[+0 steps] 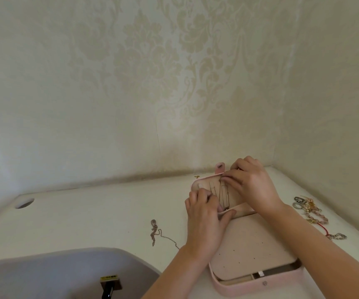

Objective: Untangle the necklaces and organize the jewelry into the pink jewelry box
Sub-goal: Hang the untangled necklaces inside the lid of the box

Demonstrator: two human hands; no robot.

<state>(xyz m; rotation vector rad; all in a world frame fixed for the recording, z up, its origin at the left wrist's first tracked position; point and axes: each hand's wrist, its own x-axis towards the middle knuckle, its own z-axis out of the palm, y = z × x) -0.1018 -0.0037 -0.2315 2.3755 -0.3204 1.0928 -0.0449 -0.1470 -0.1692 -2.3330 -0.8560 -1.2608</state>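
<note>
Pink jewelry box [260,285] lies opened on the white table [88,223], and both hands are kept at its lid [203,184].

The lid is laid back toward the wall, with thin necklaces [222,195] hung inside it. The left hand [204,221] is set on the lid's near side, its grip narrow, pinching the pocket [242,207]. The right hand [252,184] is held at the lid's far rim, its grip closed on the necklaces' upper ends. A jewelry pile [310,210] lies right of the box; a loose chain [156,233] lies left of it.
</note>
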